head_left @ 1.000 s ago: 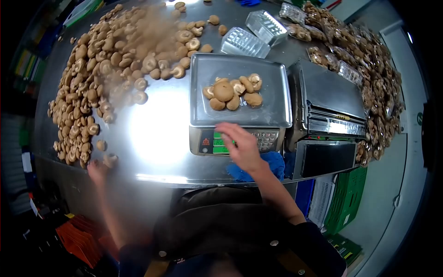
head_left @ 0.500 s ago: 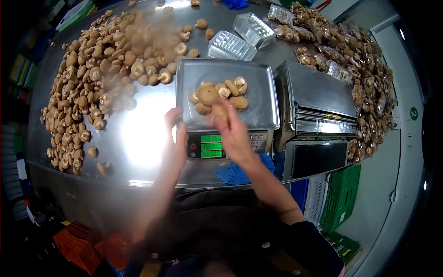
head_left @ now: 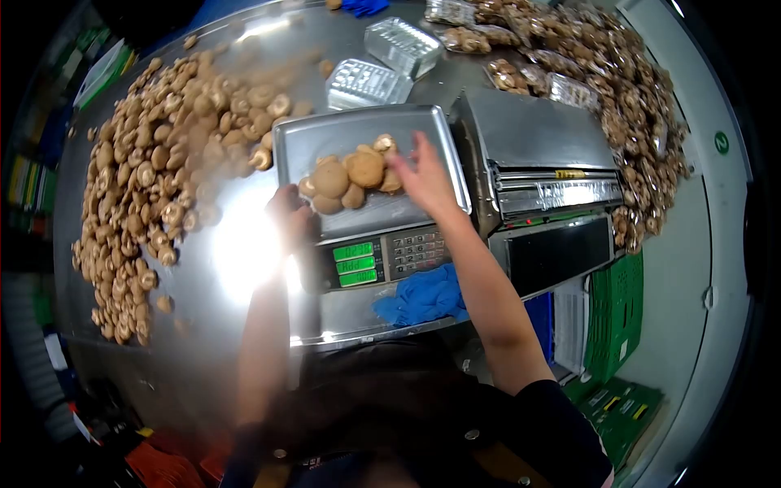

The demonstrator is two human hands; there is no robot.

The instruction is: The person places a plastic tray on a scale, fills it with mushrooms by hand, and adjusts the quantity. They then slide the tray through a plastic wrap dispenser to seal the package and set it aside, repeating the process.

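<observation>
The right hand (head_left: 423, 180) reaches over the shiny steel weighing tray (head_left: 423, 130) with fingers loosely spread, touching the small heap of brown mushrooms (head_left: 350, 175) at its right edge; whether it grips one I cannot tell. The left hand (head_left: 290, 218) curls at the tray's near left corner, seemingly against its rim. Below the tray the grey scale body (head_left: 382, 256) shows green digits. A blue cloth (head_left: 423, 297) lies just in front. Loose brown mushrooms (head_left: 146, 171) spread across the steel table (head_left: 236, 268) to the left.
</observation>
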